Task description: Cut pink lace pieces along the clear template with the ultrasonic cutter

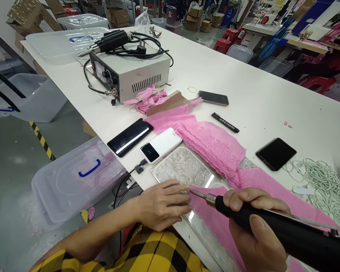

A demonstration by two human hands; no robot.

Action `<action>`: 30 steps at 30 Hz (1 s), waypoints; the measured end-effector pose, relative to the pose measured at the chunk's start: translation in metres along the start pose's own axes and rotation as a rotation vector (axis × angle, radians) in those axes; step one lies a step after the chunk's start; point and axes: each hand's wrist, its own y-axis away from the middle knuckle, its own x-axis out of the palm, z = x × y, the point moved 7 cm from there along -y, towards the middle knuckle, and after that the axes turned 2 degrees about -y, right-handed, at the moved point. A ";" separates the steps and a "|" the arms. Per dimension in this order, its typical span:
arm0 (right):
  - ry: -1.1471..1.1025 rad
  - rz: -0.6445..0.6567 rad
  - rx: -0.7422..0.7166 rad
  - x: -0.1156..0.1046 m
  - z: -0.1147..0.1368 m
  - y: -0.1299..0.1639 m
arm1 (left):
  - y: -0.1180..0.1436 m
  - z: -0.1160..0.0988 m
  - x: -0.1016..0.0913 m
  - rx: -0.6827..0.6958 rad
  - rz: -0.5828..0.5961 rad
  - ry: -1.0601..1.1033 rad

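Note:
My right hand (257,223) is wrapped around a thick black handpiece (243,217) with a narrow metal tip, and a cord runs along it. That tip points left and meets the edge of a pink fabric piece (209,204), close to my left fingertips. My left hand (167,204) lies flat, fingers stretched out, over the edge of a speckled, clear-edged plate (184,166); whether it presses on the fabric too is hard to see. A folded stack of pink lace (212,147) rests on the plate's far side, just beyond both hands.
Around the plate lie a white power bank (167,141), a dark phone (130,136), another black phone (276,154), a marker (225,122) and a heap of pale green cord (323,185). A metal control box (141,71) carries a second handpiece (110,41). Plastic bins (73,177) stand left.

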 end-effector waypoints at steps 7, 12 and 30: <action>-0.037 -0.198 -0.011 -0.027 0.018 -0.009 | 0.001 0.000 -0.008 -0.027 -0.008 0.041; 0.076 -0.439 -0.158 -0.095 0.062 -0.008 | 0.001 0.003 -0.006 0.015 0.034 0.017; 0.072 -0.511 -0.161 -0.118 0.030 0.015 | -0.016 -0.004 0.007 -0.022 0.096 -0.071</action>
